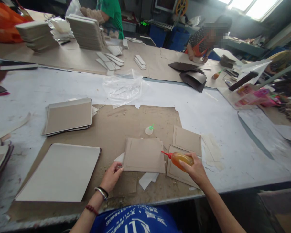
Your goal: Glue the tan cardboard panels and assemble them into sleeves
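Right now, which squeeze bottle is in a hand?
The amber bottle with the red nozzle, in the right hand; the small pale bottle and distant bottle rest unheld.

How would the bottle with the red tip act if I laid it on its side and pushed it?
The bottle looks rounded, so it would probably roll. The amber liquid showing through might make it feel heavier than an empty one. Its red tip is long and thin, so it could bend if bumped.

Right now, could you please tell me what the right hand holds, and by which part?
The right hand holds the amber bottle by its body, behind the nozzle.
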`<control>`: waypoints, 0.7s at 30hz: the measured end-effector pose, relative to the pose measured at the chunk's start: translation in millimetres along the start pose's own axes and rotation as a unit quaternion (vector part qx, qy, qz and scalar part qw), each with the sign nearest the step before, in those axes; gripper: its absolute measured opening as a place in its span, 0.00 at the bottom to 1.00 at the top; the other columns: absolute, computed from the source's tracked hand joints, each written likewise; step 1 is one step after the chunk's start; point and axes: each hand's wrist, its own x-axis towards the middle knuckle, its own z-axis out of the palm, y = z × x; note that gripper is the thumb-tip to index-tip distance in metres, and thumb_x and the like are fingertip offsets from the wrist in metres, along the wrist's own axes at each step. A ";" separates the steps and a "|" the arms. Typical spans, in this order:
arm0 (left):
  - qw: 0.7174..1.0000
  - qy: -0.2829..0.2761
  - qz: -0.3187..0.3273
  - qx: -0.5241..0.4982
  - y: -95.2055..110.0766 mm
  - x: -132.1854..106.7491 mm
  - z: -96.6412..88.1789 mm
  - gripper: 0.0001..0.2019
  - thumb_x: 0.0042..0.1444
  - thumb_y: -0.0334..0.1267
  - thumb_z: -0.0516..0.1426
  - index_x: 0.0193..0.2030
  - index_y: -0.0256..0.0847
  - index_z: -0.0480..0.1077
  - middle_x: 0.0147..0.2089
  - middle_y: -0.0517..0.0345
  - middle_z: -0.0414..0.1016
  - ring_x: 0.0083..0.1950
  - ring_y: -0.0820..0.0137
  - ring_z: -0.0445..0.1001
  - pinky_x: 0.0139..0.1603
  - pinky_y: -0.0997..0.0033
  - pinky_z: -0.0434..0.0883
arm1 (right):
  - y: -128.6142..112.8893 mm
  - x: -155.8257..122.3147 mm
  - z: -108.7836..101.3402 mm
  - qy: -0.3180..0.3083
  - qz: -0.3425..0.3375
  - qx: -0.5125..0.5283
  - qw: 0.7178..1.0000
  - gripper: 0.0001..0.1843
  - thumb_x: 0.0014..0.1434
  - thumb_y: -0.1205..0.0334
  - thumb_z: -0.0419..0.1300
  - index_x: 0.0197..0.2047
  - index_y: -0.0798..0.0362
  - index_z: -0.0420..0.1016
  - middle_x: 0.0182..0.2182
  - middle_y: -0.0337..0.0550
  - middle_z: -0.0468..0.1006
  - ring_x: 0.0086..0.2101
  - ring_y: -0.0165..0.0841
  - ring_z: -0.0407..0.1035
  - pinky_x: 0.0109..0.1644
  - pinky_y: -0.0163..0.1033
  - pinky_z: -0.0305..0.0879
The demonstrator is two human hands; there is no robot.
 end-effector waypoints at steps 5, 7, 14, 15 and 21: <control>1.000 -0.001 0.000 -0.014 -0.7 1.4 0.4 0.19 0.39 0.51 0.52 0.33 0.39 0.64 0.21 0.64 0.64 0.25 0.69 0.65 0.28 0.69 0.63 | 5.3 -15.3 -6.3 -0.018 0.009 -0.016 1.000 0.21 0.43 0.48 0.60 0.37 0.52 0.64 0.32 0.42 0.72 0.33 0.38 0.69 0.37 0.43 0.65; 1.000 0.001 0.001 -0.015 -0.5 1.9 0.4 0.18 0.38 0.51 0.52 0.33 0.39 0.64 0.21 0.64 0.64 0.25 0.70 0.65 0.28 0.69 0.63 | 8.1 -20.6 -8.2 -0.034 0.011 -0.015 0.999 0.21 0.43 0.48 0.60 0.37 0.52 0.64 0.31 0.41 0.73 0.32 0.38 0.69 0.36 0.43 0.65; 1.000 0.013 0.010 -0.011 -0.2 1.5 0.9 0.16 0.39 0.48 0.52 0.33 0.39 0.64 0.20 0.64 0.64 0.25 0.70 0.65 0.27 0.69 0.63 | 13.8 -38.9 -11.0 -0.070 0.010 -0.014 0.997 0.20 0.45 0.47 0.59 0.36 0.52 0.65 0.32 0.42 0.74 0.33 0.39 0.70 0.37 0.42 0.65; 1.000 0.014 0.010 -0.010 -0.1 1.0 0.8 0.16 0.40 0.48 0.52 0.33 0.38 0.64 0.20 0.64 0.64 0.24 0.70 0.65 0.27 0.69 0.63 | 14.8 -40.5 -11.1 -0.075 0.009 -0.016 0.997 0.20 0.45 0.47 0.59 0.37 0.52 0.64 0.32 0.43 0.74 0.33 0.39 0.69 0.37 0.42 0.65; 1.000 -0.006 0.016 -0.007 -1.7 3.4 0.2 0.14 0.42 0.45 0.52 0.33 0.39 0.63 0.20 0.65 0.64 0.24 0.70 0.64 0.28 0.70 0.63 | 21.1 -45.2 -17.7 -0.087 0.022 -0.020 0.996 0.21 0.44 0.46 0.59 0.37 0.52 0.64 0.32 0.42 0.73 0.33 0.39 0.69 0.37 0.42 0.65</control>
